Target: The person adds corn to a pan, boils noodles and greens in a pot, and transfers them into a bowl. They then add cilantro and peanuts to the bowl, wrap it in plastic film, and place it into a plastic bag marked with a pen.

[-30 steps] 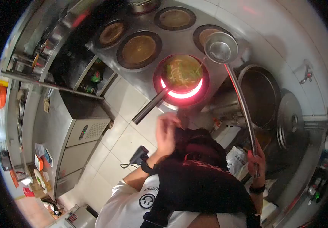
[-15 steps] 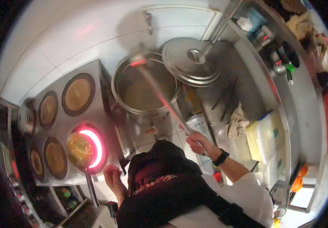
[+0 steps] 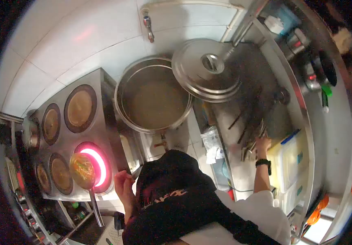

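A steel counter (image 3: 261,65) is standing right of a stockpot (image 3: 118,100) and a stove (image 3: 102,118); a saucepan (image 3: 94,200) of noodles (image 3: 82,171) is partly covering the glowing burner (image 3: 100,164). The left hand (image 3: 125,184) is curling near the stove, grip unclear. The right hand (image 3: 263,145) is resting at a crumpled cloth (image 3: 248,152); blur is hiding its grip.

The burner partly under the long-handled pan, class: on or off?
On: the burner glows bright pink beyond the pan's right edge, the pan.

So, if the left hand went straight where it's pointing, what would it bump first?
The left hand would probably meet the stove's side by the glowing burner, though depth is unclear.
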{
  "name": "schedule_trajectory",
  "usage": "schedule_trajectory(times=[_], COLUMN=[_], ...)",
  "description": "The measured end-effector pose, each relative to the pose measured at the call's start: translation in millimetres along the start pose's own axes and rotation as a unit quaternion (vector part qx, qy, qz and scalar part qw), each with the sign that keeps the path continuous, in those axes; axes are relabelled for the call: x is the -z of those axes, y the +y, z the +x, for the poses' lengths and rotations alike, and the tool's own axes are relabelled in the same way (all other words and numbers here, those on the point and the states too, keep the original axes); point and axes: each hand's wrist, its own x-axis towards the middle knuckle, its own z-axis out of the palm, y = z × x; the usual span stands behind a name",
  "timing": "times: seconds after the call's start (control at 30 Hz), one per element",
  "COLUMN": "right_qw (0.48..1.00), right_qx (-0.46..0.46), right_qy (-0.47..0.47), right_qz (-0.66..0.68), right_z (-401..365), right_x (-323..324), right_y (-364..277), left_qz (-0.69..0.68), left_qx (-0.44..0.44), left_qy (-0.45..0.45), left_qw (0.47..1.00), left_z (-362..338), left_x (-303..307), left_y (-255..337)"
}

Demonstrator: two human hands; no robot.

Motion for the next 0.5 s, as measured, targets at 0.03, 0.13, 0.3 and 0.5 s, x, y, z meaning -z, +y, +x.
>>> schedule_trajectory(times=[0.03,0.13,0.3,0.5], right_qw=[0.986,0.874,0.911,0.951], right_qx=[0.044,-0.088,0.096,0.209], right_qy=[0.158,-0.080,-0.081,-0.068], right_qz=[0.020,0.472,0.393,0.218], right_z=[22,109,218,266], right_x=[12,37,-72,-131], right_y=[-12,-105,-258,-343], left_qz=[0.008,0.019,-0.015,-0.019], left_qx=[-0.009,0.003,0.001,0.046], left_qy=[-0.004,0.042,0.111,0.274], left_qw=[1.000,0.999,0.994,0.960], left_z=[-1,-4,-20,-49], left_x=[-5,-14,-10,-26], left_y=[6,1,-7,11])
